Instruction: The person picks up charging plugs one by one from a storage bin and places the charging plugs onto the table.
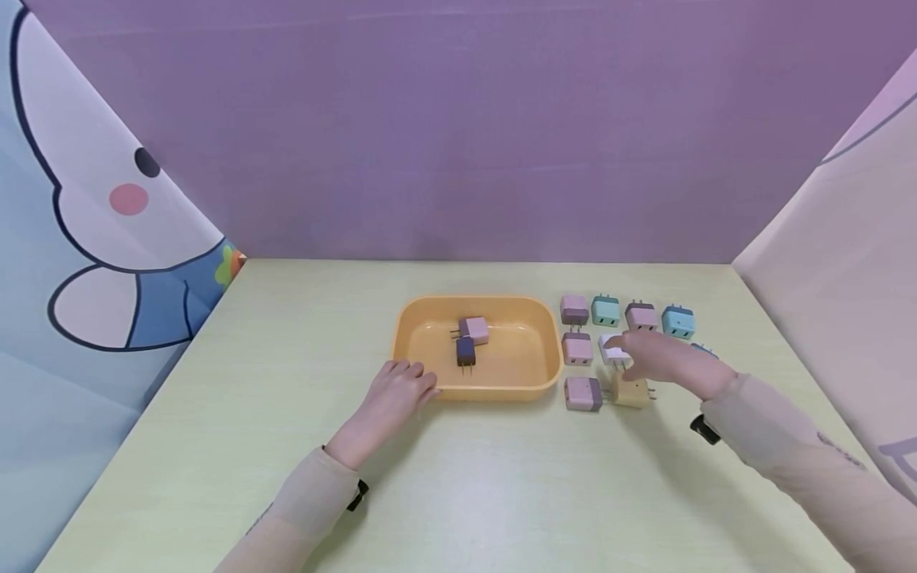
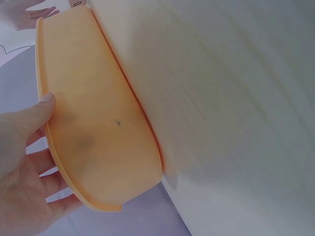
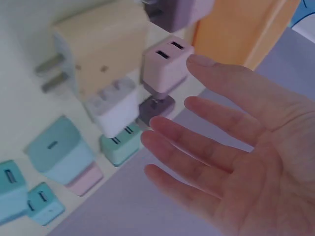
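My left hand (image 1: 401,391) holds the near-left rim of a shallow orange-yellow tray (image 1: 509,393). In the left wrist view the thumb lies on the outer wall, with the fingers across the rim. Inside the tray are a pink-and-purple plug charger (image 1: 476,329) and a dark navy one (image 1: 466,352). Over the chargers at right hovers my right hand (image 1: 666,358), fingers extended and nothing held. Closest below it are a white charger (image 1: 611,350) and a cream-yellow charger (image 1: 630,392), both partly covered in the head view. A pink charger (image 3: 166,66) appears near the thumb in the right wrist view.
Right of the tray, more chargers stand in rough rows: pink ones (image 1: 577,348), a teal one (image 1: 605,311) and a blue one (image 1: 678,321), among others. A purple wall (image 1: 458,135) backs the pale table (image 1: 458,493); patterned panels (image 1: 129,302) flank it.
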`<state>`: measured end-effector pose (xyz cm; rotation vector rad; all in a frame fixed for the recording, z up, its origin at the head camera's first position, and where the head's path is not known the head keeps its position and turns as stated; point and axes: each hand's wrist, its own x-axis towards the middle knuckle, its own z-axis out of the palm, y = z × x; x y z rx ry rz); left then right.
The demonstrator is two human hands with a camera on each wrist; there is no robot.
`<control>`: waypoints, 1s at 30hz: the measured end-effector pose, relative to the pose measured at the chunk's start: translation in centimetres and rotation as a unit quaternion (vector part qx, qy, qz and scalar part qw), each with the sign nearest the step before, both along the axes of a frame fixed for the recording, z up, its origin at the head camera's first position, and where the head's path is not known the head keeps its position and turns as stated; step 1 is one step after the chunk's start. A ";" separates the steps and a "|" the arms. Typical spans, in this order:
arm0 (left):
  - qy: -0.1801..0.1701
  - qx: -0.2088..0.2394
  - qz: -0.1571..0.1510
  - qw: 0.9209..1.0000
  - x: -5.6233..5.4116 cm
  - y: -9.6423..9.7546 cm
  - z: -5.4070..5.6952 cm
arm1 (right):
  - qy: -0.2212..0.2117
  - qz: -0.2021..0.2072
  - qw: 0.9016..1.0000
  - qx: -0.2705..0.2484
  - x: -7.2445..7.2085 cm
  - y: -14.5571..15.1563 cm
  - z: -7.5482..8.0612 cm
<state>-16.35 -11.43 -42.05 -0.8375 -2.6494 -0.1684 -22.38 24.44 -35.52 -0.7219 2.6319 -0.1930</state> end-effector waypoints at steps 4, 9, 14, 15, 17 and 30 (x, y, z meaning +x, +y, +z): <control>-0.003 -0.001 0.001 1.000 0.0 0.0 0.0 | -0.010 -0.008 1.000 0.006 -0.5 -0.8 0.7; -0.008 0.000 0.002 1.000 0.0 0.0 0.2 | 0.001 -0.002 1.000 0.023 -1.1 -2.1 1.8; -0.006 0.000 0.001 1.000 0.0 0.0 0.2 | -0.010 0.004 0.999 0.036 -1.8 -3.4 2.7; -0.006 0.000 0.001 1.000 0.0 0.0 0.2 | -0.014 0.004 0.999 0.034 -1.9 -3.7 2.9; -0.005 0.000 0.000 1.000 0.0 0.0 0.2 | -0.019 0.009 0.999 0.028 -2.2 -4.3 3.1; -0.004 0.003 0.000 1.000 0.0 -0.1 -0.1 | -0.025 0.027 0.999 0.017 -3.7 -7.2 3.7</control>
